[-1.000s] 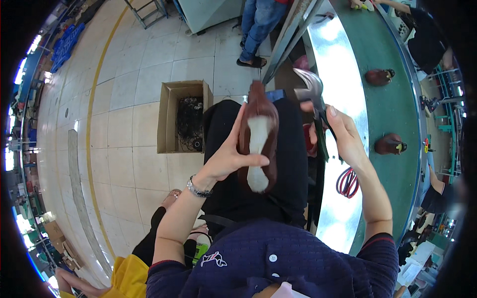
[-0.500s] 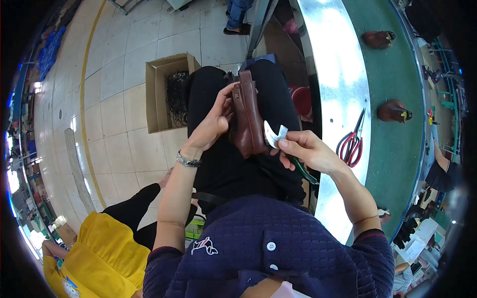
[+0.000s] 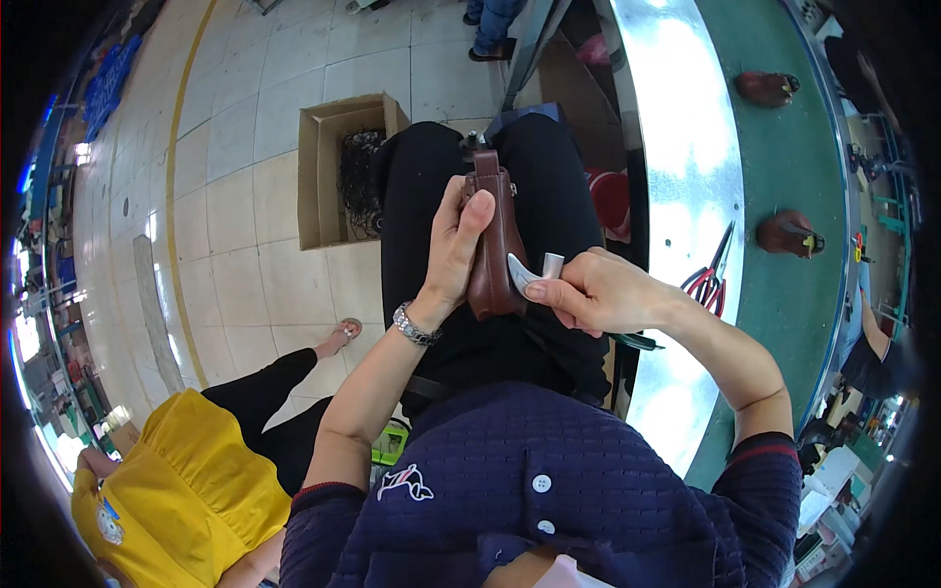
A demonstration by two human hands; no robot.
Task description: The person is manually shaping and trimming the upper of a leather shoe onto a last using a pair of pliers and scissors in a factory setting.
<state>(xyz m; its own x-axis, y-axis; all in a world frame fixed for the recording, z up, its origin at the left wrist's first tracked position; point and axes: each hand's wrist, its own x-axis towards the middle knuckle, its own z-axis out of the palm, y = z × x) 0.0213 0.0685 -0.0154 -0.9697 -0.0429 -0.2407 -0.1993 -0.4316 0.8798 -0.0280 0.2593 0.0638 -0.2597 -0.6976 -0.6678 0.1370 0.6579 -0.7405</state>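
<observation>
A brown leather boot (image 3: pixel 498 240) with a pull tab at its far end lies over my lap. My left hand (image 3: pixel 453 250) is wrapped around its left side, thumb lying on top of the leather. My right hand (image 3: pixel 603 294) is closed on lasting pliers (image 3: pixel 519 275), whose silver curved jaw and short blunt block stick out past the fingers. Part of their dark green handle shows below that hand. The curved jaw meets the boot's right side near its near end; whether it grips the leather I cannot tell.
Red-handled scissors (image 3: pixel 708 289) lie on the shiny metal ledge (image 3: pixel 676 127) at right. Brown boots (image 3: pixel 790 234) stand on the green belt (image 3: pixel 755 363) beyond. A cardboard box (image 3: pixel 323 176) with dark stringy material is on the floor at left. A person in yellow (image 3: pixel 196 490) sits nearby.
My left thumb has come over onto the boot's top. My right hand has turned palm down, and the pliers' jaw has shifted against the boot's side. The whole view has moved slightly.
</observation>
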